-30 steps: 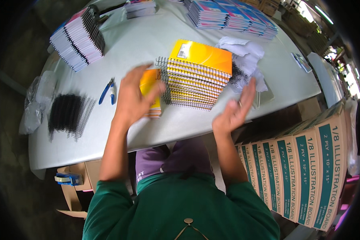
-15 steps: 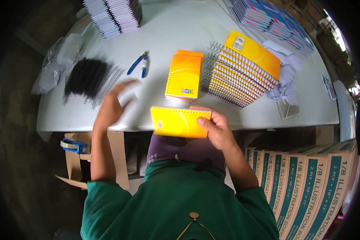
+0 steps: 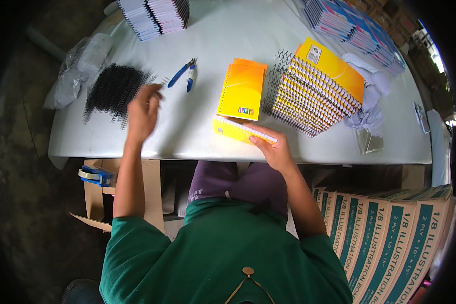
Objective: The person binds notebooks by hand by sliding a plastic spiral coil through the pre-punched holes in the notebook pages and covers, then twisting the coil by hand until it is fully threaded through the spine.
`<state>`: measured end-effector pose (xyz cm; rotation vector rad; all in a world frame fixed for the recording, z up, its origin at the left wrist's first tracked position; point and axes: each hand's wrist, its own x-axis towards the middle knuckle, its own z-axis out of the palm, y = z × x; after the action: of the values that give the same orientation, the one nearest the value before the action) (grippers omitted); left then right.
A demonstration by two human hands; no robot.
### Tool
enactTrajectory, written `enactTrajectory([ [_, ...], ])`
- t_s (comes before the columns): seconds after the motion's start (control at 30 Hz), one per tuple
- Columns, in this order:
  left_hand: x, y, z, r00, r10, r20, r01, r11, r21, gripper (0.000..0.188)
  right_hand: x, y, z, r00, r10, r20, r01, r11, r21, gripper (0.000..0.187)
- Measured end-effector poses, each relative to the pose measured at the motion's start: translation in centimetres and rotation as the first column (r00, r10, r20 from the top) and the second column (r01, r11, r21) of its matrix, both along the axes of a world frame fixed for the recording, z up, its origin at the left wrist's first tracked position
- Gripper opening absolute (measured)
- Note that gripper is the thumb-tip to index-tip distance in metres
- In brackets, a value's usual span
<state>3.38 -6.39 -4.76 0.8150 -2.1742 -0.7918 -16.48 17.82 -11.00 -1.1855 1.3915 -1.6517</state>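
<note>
My right hand [image 3: 272, 147] grips a yellow punched notepad [image 3: 232, 131] by its right end, thumb on the cover. The pad is tilted, its holed edge upward, just in front of a stack of yellow-orange punched pads [image 3: 240, 91]. My left hand [image 3: 145, 109] is beside a pile of black spiral coils [image 3: 111, 91]. Its fingers are pinched together, and a thin coil end seems to stick out past the fingertips, slightly blurred. Blue-handled cutting pliers [image 3: 182, 75] lie beyond that hand.
Yellow spiral-bound notebooks [image 3: 319, 91] are piled to the right, with loose coils at their left side. Bound notebooks stand at the far left [image 3: 154, 17] and far right [image 3: 352, 30]. Clear plastic [image 3: 86, 66] lies by the coils. Below the table are boxes [image 3: 385, 238] and a tape dispenser [image 3: 97, 176].
My left hand has gone from spread fingers to a pinch near the coils. My right hand has tipped the notepad and moved it slightly away from me, toward the stack.
</note>
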Motion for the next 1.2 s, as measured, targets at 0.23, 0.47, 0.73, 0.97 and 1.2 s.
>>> enactTrajectory([
  [0.23, -2.0, 6.6, -1.1, 0.905, -0.372, 0.207, 0.261, 0.869, 0.42, 0.038, -0.1, -0.4, -0.8, 0.999, -0.028, -0.044, 0.027, 0.999, -0.035, 0.029],
  [0.47, -3.0, 6.5, -0.9, 0.904, -0.383, 0.188, 0.201, 0.771, 0.604, 0.049, 0.3, -0.5, -0.8, 0.993, -0.075, -0.088, 0.069, 0.995, -0.071, 0.029],
  [0.73, -2.3, 3.2, -0.2, 0.922, -0.372, -0.106, 0.077, -0.091, 0.993, 0.048, 1.2, -1.1, -0.4, 0.969, -0.094, -0.228, 0.059, 0.986, -0.157, 0.028],
  [0.97, -2.2, 2.9, 1.9, 0.824, -0.555, 0.111, 0.364, 0.67, 0.647, 0.023, 1.4, -1.4, -0.7, 0.988, -0.012, -0.155, -0.003, 0.996, -0.095, 0.029],
  [1.2, -2.2, 4.9, 3.9, 0.67, -0.358, 0.65, 0.559, 0.82, -0.124, 0.033, 1.9, -1.6, -0.9, 0.986, -0.036, -0.161, 0.03, 0.999, -0.039, 0.031],
])
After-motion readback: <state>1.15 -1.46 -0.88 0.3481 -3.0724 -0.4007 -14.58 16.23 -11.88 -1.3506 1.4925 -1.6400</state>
